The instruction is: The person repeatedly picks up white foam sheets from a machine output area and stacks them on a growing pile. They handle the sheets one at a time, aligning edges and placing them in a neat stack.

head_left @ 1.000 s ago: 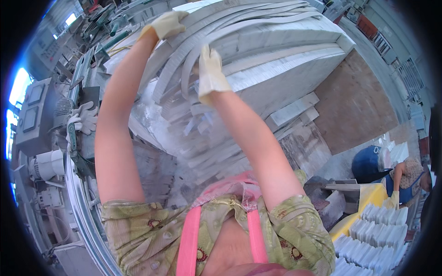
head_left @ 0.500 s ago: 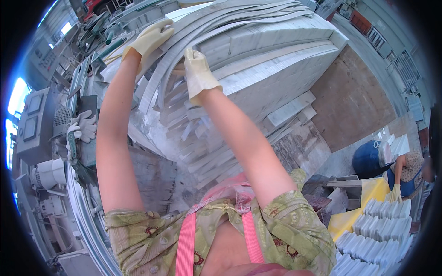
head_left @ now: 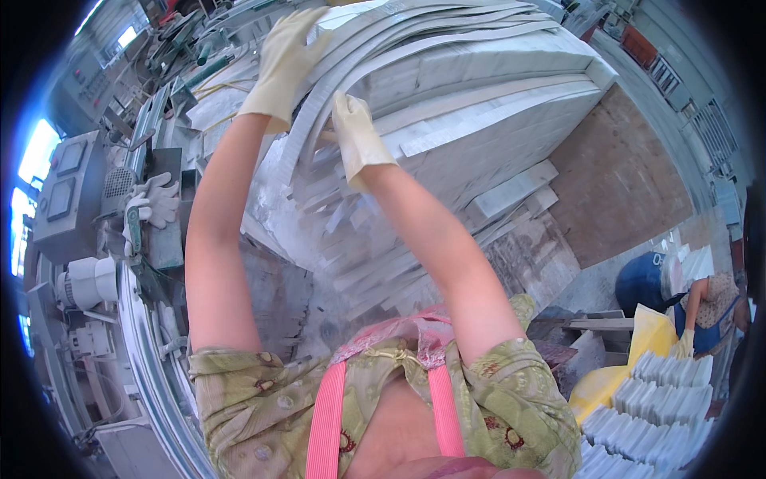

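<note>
Both my hands wear pale cream rubber gloves. My left hand [head_left: 289, 68] is open, its fingers spread and stretched toward the far side. It lies against the outer left of a bundle of long grey-white stone strips [head_left: 399, 38], which look curved here. My right hand [head_left: 359, 136] is closed in a fist beside the near end of those strips. What its fingers hold, if anything, is hidden. Behind and right of this fist rises a stack of white, grey-veined stone slabs [head_left: 495, 132]. Thin stone offcuts [head_left: 359, 223] lie heaped below my right wrist.
To the left stand a grey control box [head_left: 68, 188], a white work glove [head_left: 159, 199] and a metal rail [head_left: 144, 343]. A brown board [head_left: 614, 184] lies right of the slabs. At lower right, a person [head_left: 710, 307] works near a blue drum [head_left: 638, 279] and rows of white tiles [head_left: 654, 407].
My left hand has turned to point farther away, and its fingers have spread. My right fist stays beside the strips. The whole view has shifted slightly.
</note>
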`<state>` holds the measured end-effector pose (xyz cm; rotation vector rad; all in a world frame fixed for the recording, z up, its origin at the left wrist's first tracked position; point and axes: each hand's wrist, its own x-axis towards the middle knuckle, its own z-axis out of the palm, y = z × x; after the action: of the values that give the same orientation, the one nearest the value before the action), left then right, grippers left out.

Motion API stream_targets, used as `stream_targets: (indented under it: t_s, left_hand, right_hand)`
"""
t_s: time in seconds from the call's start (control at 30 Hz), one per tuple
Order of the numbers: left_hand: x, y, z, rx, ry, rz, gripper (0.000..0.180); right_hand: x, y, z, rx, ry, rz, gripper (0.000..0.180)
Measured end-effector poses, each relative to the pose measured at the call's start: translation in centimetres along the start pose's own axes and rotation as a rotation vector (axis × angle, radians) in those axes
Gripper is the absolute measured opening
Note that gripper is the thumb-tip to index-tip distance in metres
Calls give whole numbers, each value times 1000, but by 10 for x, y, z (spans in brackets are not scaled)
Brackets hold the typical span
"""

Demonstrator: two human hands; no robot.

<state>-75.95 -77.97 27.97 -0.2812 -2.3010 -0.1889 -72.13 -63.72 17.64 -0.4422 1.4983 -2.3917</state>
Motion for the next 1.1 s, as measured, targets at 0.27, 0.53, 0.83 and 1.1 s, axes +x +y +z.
stream_targets:
  t_s: [0.27,0.53,0.83,1.1]
  left_hand:
    - [-23,50,14,383,-280,72,87]
    - [-20,34,14,110,-132,293,61]
    - [-37,48,29,444,-249,211,66]
    - [-29,96,-8,267,-112,229,83]
  right_hand:
    - [-1,14,6,-682,-5,-192,46]
    - [-120,-26,-66,-264,-431,-33,48]
    - [-267,-55,-222,-278,277,169,45]
    - [-431,-43,-318,48,1071,-189,45]
